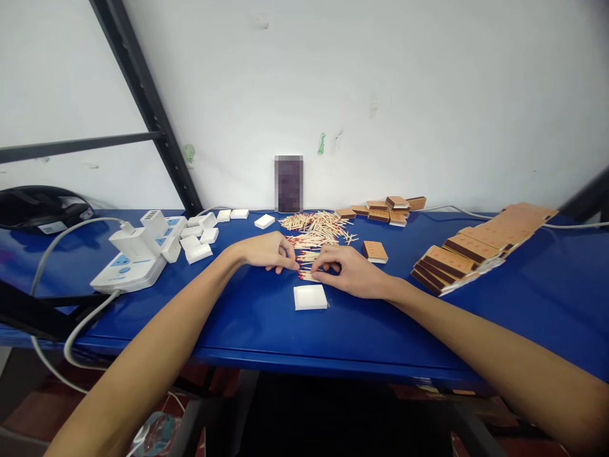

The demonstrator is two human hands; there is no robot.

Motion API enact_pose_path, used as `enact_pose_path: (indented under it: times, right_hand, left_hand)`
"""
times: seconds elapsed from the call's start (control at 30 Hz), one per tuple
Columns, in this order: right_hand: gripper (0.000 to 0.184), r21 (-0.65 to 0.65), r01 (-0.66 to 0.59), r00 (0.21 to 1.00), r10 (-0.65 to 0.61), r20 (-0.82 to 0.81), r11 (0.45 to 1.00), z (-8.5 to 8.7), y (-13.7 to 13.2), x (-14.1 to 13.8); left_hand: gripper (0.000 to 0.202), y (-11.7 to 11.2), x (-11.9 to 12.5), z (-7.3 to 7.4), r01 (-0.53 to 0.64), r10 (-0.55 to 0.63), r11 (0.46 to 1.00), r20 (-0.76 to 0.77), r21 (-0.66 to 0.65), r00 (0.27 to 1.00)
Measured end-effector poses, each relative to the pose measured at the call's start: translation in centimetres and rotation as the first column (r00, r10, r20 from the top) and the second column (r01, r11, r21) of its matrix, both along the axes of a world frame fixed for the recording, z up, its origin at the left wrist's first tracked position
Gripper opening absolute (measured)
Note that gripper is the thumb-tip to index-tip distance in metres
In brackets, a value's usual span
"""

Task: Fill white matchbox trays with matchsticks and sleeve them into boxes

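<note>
While hands [269, 251] [349, 271] pinch matchsticks [307, 257], slim, wooden, red-tipped

No text or label can be read.

Red-tipped pale matches [316, 230], brown matchboxes [375, 251], and a white tray [310, 297] lie on the blue surface [523, 317].

The near strip of the table [238, 330] lies bare left and right of the tray [310, 297], widest at the near right. On the left, the power strip [128, 266], its cables [71, 231] and white boxes [200, 244] block the way. Matches [318, 228] fill the far middle. A row of sleeves [471, 251] bars the right, with a lone box [375, 251] between.
</note>
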State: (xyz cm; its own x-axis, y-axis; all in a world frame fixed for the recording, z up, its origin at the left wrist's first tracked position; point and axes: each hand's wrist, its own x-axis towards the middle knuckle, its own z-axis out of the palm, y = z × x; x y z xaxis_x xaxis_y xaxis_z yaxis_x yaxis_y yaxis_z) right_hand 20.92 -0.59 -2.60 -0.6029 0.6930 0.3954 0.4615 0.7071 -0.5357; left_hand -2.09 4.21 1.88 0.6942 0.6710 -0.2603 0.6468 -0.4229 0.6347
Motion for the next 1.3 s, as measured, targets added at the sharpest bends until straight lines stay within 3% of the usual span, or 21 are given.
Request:
enact_pose_path:
  times: [0.63,1.3]
  right_hand:
    - [0.016,0.026,0.071,0.995,-0.073,0.063,0.997,-0.28,0.41,-0.15]
    - [0.013,0.009,0.115,0.992,-0.116,0.059,0.993,-0.18,0.55,-0.36]
  left_hand:
    - [0.036,-0.33,0.55,-0.06,-0.005,0.011,0.994,-0.050,0.109,0.999]
    - [0.032,-0.07,0.20,-0.28,0.017,-0.014,0.996,-0.037,0.084,0.999]
